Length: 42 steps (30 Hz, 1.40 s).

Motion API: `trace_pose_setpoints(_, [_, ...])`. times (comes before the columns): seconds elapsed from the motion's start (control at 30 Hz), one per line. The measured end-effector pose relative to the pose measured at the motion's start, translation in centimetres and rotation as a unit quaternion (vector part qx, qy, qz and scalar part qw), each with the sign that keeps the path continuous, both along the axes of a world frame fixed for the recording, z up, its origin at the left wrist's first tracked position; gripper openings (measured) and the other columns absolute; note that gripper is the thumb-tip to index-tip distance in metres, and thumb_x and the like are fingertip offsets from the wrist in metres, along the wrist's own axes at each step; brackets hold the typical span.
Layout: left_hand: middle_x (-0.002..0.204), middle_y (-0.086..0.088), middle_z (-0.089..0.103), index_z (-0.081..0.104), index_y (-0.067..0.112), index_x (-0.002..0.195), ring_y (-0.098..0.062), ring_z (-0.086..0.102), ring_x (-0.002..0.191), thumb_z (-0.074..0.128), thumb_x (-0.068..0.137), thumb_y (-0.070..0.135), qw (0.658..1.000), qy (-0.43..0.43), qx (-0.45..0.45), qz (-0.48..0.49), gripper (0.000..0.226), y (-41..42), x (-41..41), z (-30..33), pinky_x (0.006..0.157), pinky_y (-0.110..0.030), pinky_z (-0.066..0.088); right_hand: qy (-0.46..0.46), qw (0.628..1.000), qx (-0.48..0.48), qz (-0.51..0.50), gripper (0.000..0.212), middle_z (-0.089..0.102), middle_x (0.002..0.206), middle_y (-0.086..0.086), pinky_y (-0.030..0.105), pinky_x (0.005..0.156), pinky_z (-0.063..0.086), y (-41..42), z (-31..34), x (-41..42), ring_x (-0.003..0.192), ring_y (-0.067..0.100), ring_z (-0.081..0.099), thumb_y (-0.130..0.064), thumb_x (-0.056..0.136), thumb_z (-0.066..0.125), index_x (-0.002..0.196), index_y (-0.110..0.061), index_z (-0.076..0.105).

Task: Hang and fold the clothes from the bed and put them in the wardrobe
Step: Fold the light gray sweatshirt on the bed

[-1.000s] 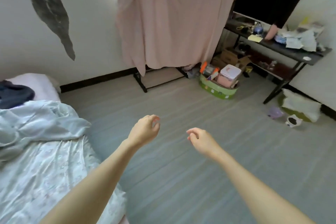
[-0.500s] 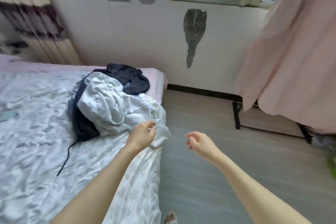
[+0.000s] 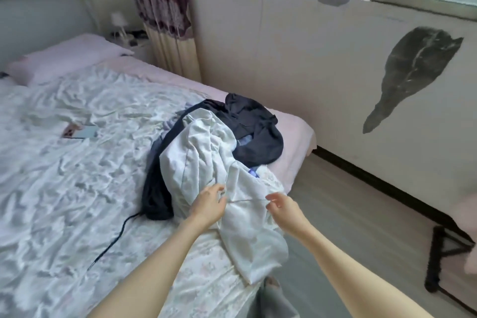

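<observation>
A crumpled white garment (image 3: pixel 206 160) lies on top of a dark navy garment (image 3: pixel 258 131) near the foot corner of the bed (image 3: pixel 64 183); its lower part hangs over the bed's edge. My left hand (image 3: pixel 207 205) pinches a fold of the white garment. My right hand (image 3: pixel 285 210) pinches the same cloth a little to the right. A taut crease runs between the two hands. A bit of blue fabric shows between the two garments.
A black cord (image 3: pixel 111 242) trails across the sheet from under the pile. A flat booklet (image 3: pixel 81 132) lies on the bed and a pink pillow (image 3: pixel 64 58) at its head. Grey floor (image 3: pixel 361 214) runs right of the bed, with a black rack foot (image 3: pixel 438 263).
The view has swung left from the room to the bed. Both hands, which held nothing before, have reached the white garment and taken hold of it.
</observation>
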<state>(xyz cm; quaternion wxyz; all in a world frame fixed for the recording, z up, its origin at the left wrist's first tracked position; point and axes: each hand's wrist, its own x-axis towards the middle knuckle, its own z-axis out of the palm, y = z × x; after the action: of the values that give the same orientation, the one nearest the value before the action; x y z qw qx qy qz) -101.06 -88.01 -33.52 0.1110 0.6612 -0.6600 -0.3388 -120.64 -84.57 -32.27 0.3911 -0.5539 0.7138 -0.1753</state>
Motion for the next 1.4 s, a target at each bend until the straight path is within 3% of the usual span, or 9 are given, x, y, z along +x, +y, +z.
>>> trace_pose_setpoints(0.1, [0.146,-0.008,0.031,0.036,0.015,0.139,-0.029,0.039,0.127,0.044,0.095,0.024,0.998,-0.046,0.036,0.039,0.046,-3.6,-0.9,-4.4,0.104,-0.037,0.034,0.017,0.999,0.041,0.019,0.038,0.062,0.105,0.004,0.022,0.072,0.039,-5.2,-4.5,-0.5,0.092,0.017,0.056,-0.012,0.092,0.038,0.129,-0.013,0.049])
trace_pose_setpoints(0.17, [0.149,-0.005,0.025,0.028,0.016,0.142,-0.028,0.029,0.131,0.045,0.094,0.025,0.994,-0.070,0.050,0.070,0.052,-5.6,-1.6,-7.3,0.106,-0.040,0.032,0.043,0.995,0.074,0.054,0.041,0.059,0.121,0.006,0.020,0.076,0.035,-8.2,-7.7,-0.9,0.106,0.018,0.055,-0.014,0.093,0.039,0.134,-0.012,0.043])
trace_pose_setpoints(0.43, [0.153,-0.020,-0.017,-0.019,0.023,0.146,-0.043,-0.010,0.140,0.052,0.084,0.057,0.954,-0.241,0.061,0.167,0.101,-13.4,-3.2,-15.9,0.114,-0.050,0.010,0.113,0.974,0.130,0.150,0.058,0.038,0.138,0.011,0.041,0.102,0.034,-17.3,-17.0,0.6,0.126,0.031,0.036,-0.024,0.090,0.048,0.140,-0.008,0.025])
trace_pose_setpoints(0.6, [0.150,-0.010,0.023,0.028,0.029,0.142,-0.033,0.025,0.134,0.052,0.089,0.022,0.945,-0.261,-0.045,0.194,0.059,-15.5,-0.8,-16.9,0.107,-0.040,0.028,0.143,0.972,0.154,0.109,0.037,0.048,0.122,0.014,0.039,0.089,0.039,-19.2,-18.8,2.1,0.110,0.033,0.047,-0.016,0.090,0.037,0.127,-0.013,0.030])
trace_pose_setpoints(0.7, [0.124,-0.007,0.057,0.049,0.016,0.125,-0.030,0.052,0.109,0.043,0.086,-0.001,0.951,-0.163,-0.109,0.241,0.043,-15.5,1.7,-15.4,0.082,-0.036,0.040,0.109,0.977,0.148,0.106,0.023,0.056,0.098,0.012,0.034,0.073,0.038,-18.8,-18.2,2.3,0.092,0.033,0.054,-0.009,0.089,0.029,0.110,-0.007,0.037])
trace_pose_setpoints(0.8, [0.108,-0.006,0.062,0.046,0.015,0.119,-0.030,0.056,0.084,0.040,0.083,-0.009,0.956,-0.030,-0.085,0.280,0.044,-14.3,4.4,-13.0,0.065,-0.038,0.043,0.080,0.989,0.094,0.086,0.008,0.047,0.074,0.004,0.034,0.062,0.034,-17.4,-16.4,2.7,0.073,0.028,0.048,-0.006,0.088,0.029,0.086,-0.012,0.034])
trace_pose_setpoints(1.03, [0.104,-0.007,0.063,0.044,0.020,0.124,-0.033,0.056,0.086,0.044,0.087,0.000,0.980,-0.026,-0.051,0.190,0.042,-5.5,8.1,-9.3,0.061,-0.030,0.028,0.013,0.997,-0.029,0.069,0.034,0.035,0.056,-0.007,0.020,0.047,0.028,-10.3,-11.4,5.3,0.051,0.007,0.033,-0.015,0.095,0.036,0.064,-0.023,0.026])
trace_pose_setpoints(1.23, [0.116,0.008,0.064,0.042,0.039,0.117,-0.029,0.059,0.102,0.042,0.090,0.055,0.984,-0.129,0.074,0.099,0.032,4.6,14.5,-8.6,0.075,-0.032,0.045,0.069,0.991,-0.038,0.106,0.039,0.041,0.055,-0.007,0.031,0.052,0.026,-2.8,-9.8,4.9,0.058,0.017,0.042,-0.024,0.096,0.043,0.059,-0.018,0.032])
trace_pose_setpoints(1.4, [0.132,-0.004,0.049,0.036,0.039,0.132,-0.029,0.048,0.118,0.048,0.085,0.050,0.975,-0.173,0.102,0.092,0.050,6.5,17.7,-6.9,0.090,-0.037,0.043,0.082,0.981,-0.124,0.125,0.023,0.063,0.074,0.002,0.036,0.063,0.040,-1.6,-5.4,9.5,0.074,0.028,0.056,-0.026,0.098,0.042,0.086,-0.014,0.057])
